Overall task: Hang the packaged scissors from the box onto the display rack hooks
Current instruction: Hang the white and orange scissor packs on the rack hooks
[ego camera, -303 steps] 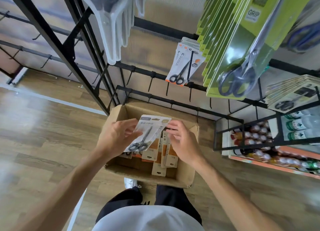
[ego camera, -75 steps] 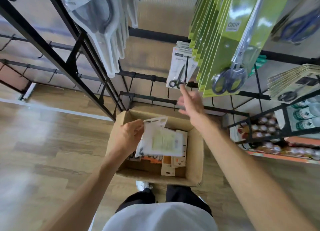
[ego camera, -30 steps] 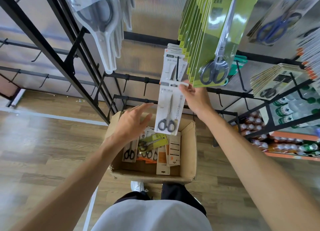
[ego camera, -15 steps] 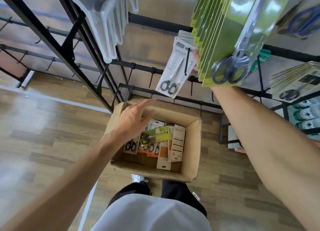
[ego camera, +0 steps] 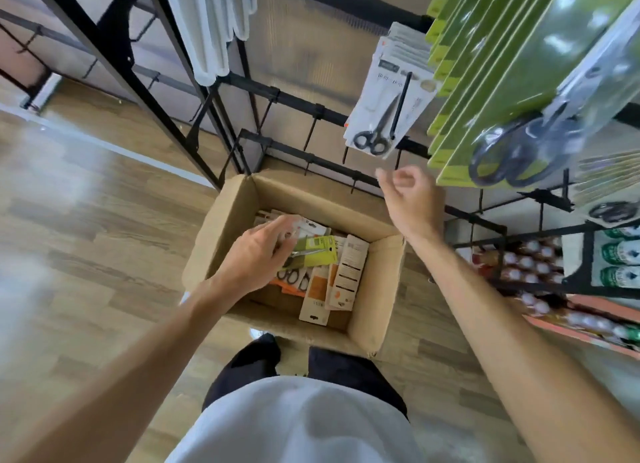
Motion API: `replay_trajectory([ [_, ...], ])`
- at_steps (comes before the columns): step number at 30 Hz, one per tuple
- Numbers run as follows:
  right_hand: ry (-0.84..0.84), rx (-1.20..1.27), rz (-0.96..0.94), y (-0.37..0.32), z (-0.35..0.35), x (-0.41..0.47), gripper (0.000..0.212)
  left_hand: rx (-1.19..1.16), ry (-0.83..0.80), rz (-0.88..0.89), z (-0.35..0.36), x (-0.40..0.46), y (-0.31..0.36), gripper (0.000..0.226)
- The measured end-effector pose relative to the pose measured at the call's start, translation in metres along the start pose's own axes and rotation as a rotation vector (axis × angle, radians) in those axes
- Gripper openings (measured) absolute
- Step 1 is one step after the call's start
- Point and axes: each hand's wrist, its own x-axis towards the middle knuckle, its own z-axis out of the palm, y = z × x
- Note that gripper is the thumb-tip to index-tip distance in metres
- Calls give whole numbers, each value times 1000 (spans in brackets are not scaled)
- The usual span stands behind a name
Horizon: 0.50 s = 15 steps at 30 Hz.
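Now the white carded pack of scissors is seen hanging on its hook at the rack, at about 1 o'clock from the box, whereas half a second before it was held up there by the right hand. The right hand has been drawn back down and is found clear of the pack, below it and at 2 o'clock of the box rim, its fingers loosely curled and nothing held in its grip. The left hand, which was spread above the box a moment ago, has been lowered into the cardboard box; its fingers are extended over the packs at the 10 o'clock side, and whether anything is pinched cannot be told through the blur. A green pack is lying just beside its fingertips, with further carded packs stacked toward 4 o'clock inside the box.

Open room is left between the right hand and the hung pack. At 3 o'clock the big green scissor packs overhang close to the right hand's knuckles. Bare black hooks are projecting at 12 o'clock above the box's far edge. Wooden floor is spread wide at 9 o'clock
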Motion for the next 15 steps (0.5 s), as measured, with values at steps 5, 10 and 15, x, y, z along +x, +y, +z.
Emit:
replay_trajectory([
  [5,-338,-214,94,89,77,-32,41,49,-115,-138,49,-2,-49,43],
  [10,-513,-463,173,153,127,-32,44,80,-179,-186,103,6,-106,40],
  [15,-574,-606,191,202,157,-34,43,97,-202,-151,138,35,-134,47],
])
